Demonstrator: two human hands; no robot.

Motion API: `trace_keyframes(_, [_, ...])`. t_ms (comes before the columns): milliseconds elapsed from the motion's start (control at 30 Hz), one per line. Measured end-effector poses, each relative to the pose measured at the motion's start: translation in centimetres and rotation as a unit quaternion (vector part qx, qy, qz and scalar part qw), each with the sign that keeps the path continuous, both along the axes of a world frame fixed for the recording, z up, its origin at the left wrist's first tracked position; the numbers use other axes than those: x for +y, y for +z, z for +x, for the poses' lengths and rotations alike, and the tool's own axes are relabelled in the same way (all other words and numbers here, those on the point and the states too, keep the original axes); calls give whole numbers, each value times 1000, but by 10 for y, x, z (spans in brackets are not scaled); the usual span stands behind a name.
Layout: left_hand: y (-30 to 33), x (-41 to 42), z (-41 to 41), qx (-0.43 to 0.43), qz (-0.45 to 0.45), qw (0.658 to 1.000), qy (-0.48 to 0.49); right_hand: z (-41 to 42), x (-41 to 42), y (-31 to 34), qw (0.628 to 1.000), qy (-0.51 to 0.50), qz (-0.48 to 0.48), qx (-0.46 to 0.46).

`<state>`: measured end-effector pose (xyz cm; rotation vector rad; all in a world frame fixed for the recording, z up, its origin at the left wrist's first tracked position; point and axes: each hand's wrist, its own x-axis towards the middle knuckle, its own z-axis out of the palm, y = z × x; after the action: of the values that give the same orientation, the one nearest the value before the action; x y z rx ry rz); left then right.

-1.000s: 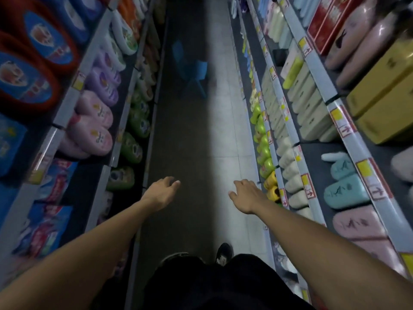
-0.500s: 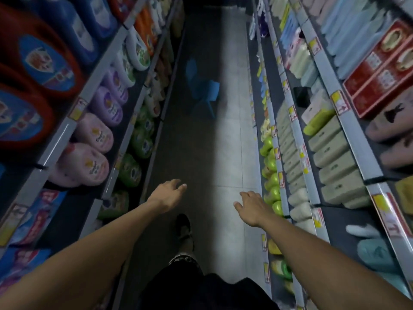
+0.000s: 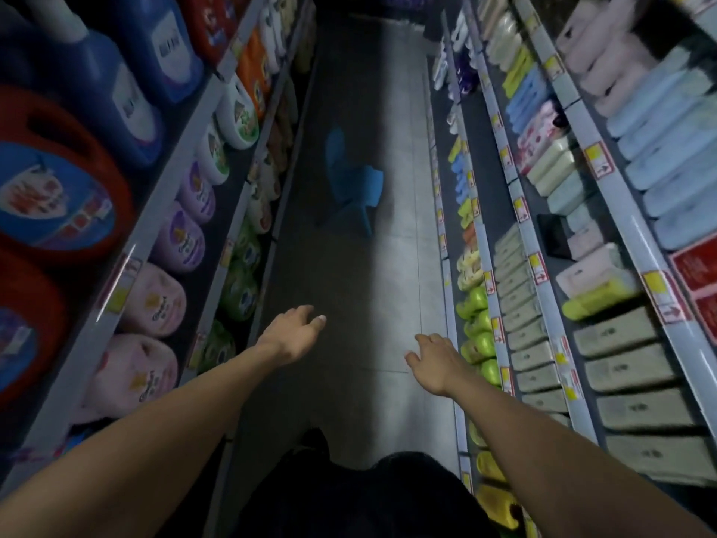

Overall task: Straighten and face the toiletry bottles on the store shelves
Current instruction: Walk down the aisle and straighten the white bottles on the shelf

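Nothing is held: the left hand (image 3: 289, 335) and right hand (image 3: 432, 361) are stretched out loose over the floor (image 3: 349, 266). No bottle is being fixed yet. Next, one crooked bottle, maybe among the green bottles (image 3: 475, 324) on the right, must be picked and reached for.

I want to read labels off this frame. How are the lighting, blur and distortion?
Head view: dim overall, with one brighter patch on the aisle floor; the wide lens bows the shelves outward at both sides; motion blur smears the edge products and price tags, so their print is unreadable; both hands, left and right, are fairly sharp.
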<state>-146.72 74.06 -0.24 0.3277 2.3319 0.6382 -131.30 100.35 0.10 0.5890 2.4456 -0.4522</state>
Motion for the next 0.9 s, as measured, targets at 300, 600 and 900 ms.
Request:
trace_keyframes(300, [-14, 44, -98, -14, -39, 999, -33, -93, 42, -8, 1000, -29, -8, 8])
trace_keyframes(600, [-17, 153, -209, -1, -71, 996, -58, -199, 135, -28, 998, -35, -42, 18])
trace_keyframes(900, [-7, 278, -315, 17, -102, 994, -41, -302, 265, -35, 997, -49, -55, 6])
